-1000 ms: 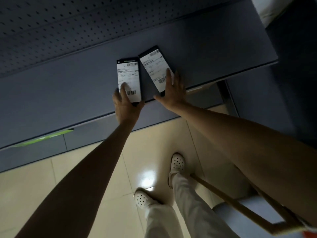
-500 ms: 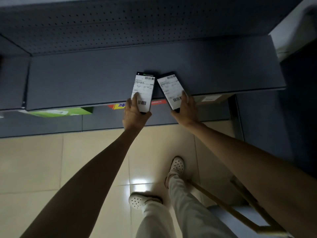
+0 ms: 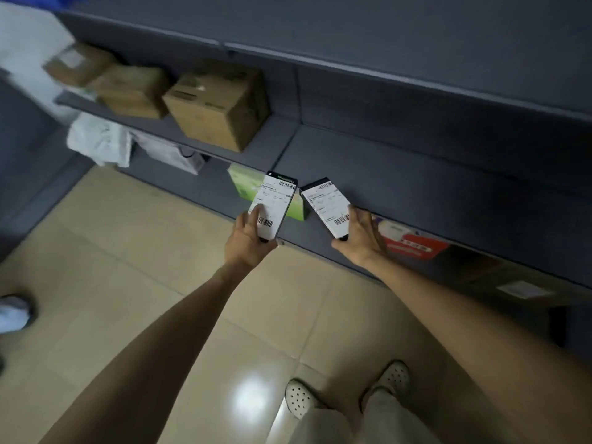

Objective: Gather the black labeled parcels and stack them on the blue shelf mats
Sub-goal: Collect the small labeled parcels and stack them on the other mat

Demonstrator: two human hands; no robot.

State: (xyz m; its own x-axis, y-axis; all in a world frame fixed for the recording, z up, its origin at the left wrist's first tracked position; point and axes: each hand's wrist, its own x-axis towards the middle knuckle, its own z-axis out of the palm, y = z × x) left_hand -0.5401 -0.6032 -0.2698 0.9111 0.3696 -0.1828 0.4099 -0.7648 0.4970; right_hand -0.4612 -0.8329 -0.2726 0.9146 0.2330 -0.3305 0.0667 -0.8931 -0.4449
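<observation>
I hold two flat black parcels with white barcode labels, one in each hand, just in front of the shelf edge. My left hand (image 3: pixel 248 240) grips the left black parcel (image 3: pixel 275 205) from its near end, thumb on the label. My right hand (image 3: pixel 360 238) holds the right black parcel (image 3: pixel 326 206), tilted to the left. Both parcels are off the shelf, over the floor and the lower shelf. The blue-grey shelf mat (image 3: pixel 400 174) lies behind them, bare.
Several cardboard boxes (image 3: pixel 217 104) stand on the shelf to the left. White bags (image 3: pixel 102 142) and a green box (image 3: pixel 246 187) sit on the lower shelf, a red package (image 3: pixel 413 245) to the right. Tan tiled floor (image 3: pixel 144 251) lies below, with my feet at the bottom.
Both hands have lifted the parcels off the shelf mat and drawn them back towards me. The view has swung left, so the boxes on the shelf have come into sight.
</observation>
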